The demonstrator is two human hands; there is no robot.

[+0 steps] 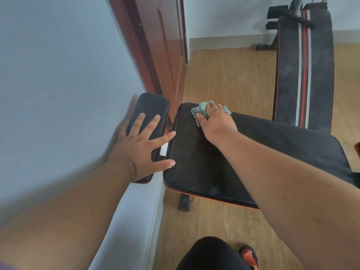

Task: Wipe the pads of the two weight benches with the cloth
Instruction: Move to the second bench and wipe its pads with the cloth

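The near weight bench has a long black pad [204, 168] with red piping and a small black end pad [150, 106] by the wall. My right hand [214, 121] grips a crumpled light-green cloth [202, 109] and presses it on the far left corner of the long pad. My left hand [140, 145] lies flat with spread fingers on the small pad, its thumb and forefinger reaching across the gap. A second bench pad [319, 75], black with red and white stripes, runs along the far right.
A white wall [58, 84] stands close on the left, with a red-brown wooden door [155, 45] beyond it. The floor [224, 75] is light wood. My knee [210, 254] and a red shoe [250, 256] show at the bottom. Black frame parts [280, 14] stand at the far right.
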